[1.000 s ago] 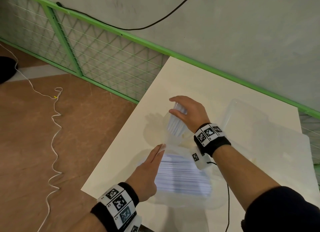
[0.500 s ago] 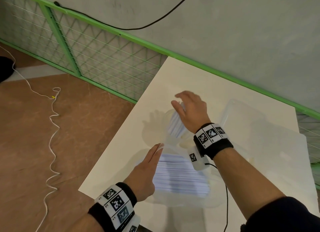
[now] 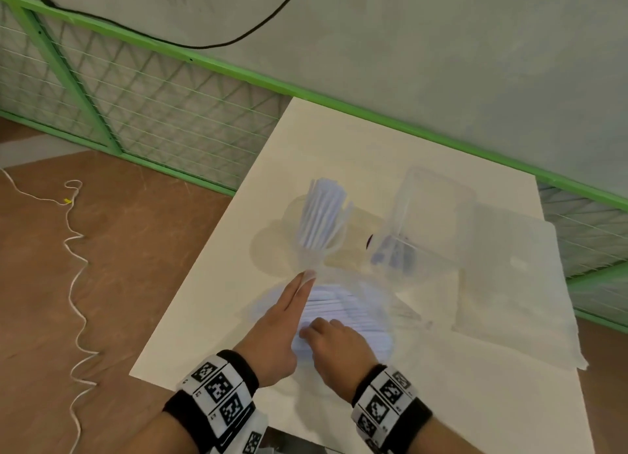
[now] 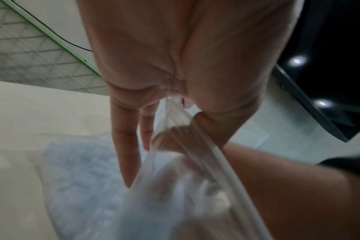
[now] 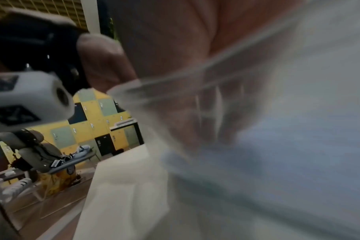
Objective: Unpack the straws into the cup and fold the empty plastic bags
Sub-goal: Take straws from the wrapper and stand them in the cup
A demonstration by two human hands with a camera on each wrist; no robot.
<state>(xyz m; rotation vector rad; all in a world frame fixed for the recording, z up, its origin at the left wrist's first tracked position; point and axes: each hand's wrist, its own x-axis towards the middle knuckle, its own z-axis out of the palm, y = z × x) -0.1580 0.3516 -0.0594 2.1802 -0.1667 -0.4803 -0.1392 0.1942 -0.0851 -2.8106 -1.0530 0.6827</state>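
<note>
A clear cup (image 3: 314, 248) stands mid-table with a bunch of white straws (image 3: 321, 212) upright in it. In front of it lies a clear plastic bag (image 3: 373, 300) holding a flat stack of white straws (image 3: 339, 309). My left hand (image 3: 306, 278) pinches the bag's open rim between thumb and straight fingers, as the left wrist view shows (image 4: 175, 104). My right hand (image 3: 307, 333) is at the bag's mouth with its fingers bent over the near end of the stack. In the blurred right wrist view those fingers (image 5: 206, 113) show through the plastic, and their grip is unclear.
A clear plastic box (image 3: 431, 212) stands right of the cup, and flat plastic sheets (image 3: 509, 277) lie beyond it. The white table (image 3: 210, 290) ends close on the left, above a brown floor with a white cord (image 3: 74, 250). A green mesh fence (image 3: 136, 114) runs behind.
My right hand let go of the straws in the cup and came back to the bag's mouth. The left hand kept its hold on the bag's rim.
</note>
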